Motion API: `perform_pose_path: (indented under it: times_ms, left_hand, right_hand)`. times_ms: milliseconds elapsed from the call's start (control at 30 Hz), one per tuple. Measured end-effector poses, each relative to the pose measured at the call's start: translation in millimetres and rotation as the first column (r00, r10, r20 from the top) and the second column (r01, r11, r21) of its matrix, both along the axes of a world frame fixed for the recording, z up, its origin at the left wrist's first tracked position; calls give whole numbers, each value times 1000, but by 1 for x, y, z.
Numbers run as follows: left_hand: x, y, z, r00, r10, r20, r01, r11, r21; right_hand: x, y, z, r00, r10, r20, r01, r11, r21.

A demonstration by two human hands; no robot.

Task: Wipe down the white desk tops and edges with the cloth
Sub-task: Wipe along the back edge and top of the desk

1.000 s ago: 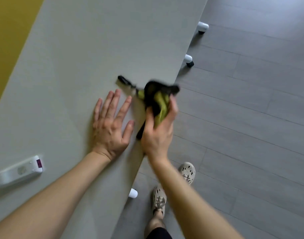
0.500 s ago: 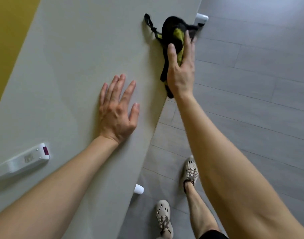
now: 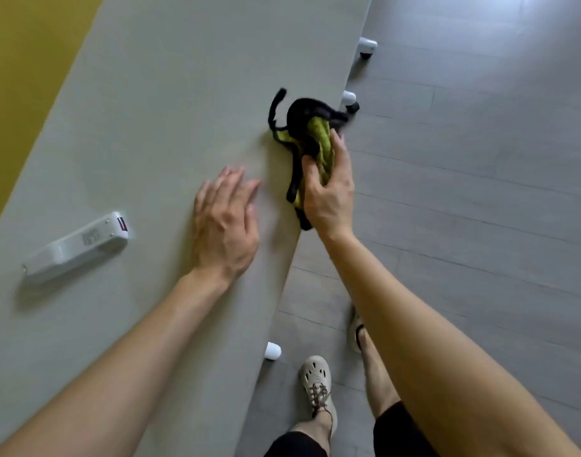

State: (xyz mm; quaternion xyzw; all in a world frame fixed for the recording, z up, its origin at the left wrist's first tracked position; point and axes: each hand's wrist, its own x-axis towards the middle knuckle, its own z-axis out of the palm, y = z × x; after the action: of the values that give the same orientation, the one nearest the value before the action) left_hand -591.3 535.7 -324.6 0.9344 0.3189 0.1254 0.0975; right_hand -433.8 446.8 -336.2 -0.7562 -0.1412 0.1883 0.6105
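Two hands are at the pale worktop (image 3: 167, 110): your right hand (image 3: 328, 196) grips a bunched green-and-black cloth (image 3: 318, 140) against the worktop's long edge, while your left hand (image 3: 224, 225) lies palm-down beside it (fingers straight, holding nothing). Squeeze the cloth around the rim and slide evenly along it; most of the cloth sticks out beyond your grip.

Head camera looks steeply down, close over desk (image 3: 150, 127) and floor (image 3: 480, 225).

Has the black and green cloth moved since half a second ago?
Yes. The black and green cloth slid back toward the person along the edge of the white desk, away from the farthest white caster.
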Motion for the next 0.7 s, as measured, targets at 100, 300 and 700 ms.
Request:
perform_pose_path:
  times_ms: [100, 300, 700]
  left_hand:
    - [-57, -19, -2, 995, -81, -55, 83, 996, 24]
    - [-65, -25, -12, 996, -86, -4, 86, 993, 77]
    - [-65, -25, -14, 997, -71, 32, 68, 992, 102]
  right_hand:
    - [16, 5, 7, 997, -7, -79, 2, 998, -65]
    - [-167, -89, 7, 992, 117, -52, -121, 990, -78]
    - [-62, -17, 2, 993, 63, 104, -50, 991, -121]
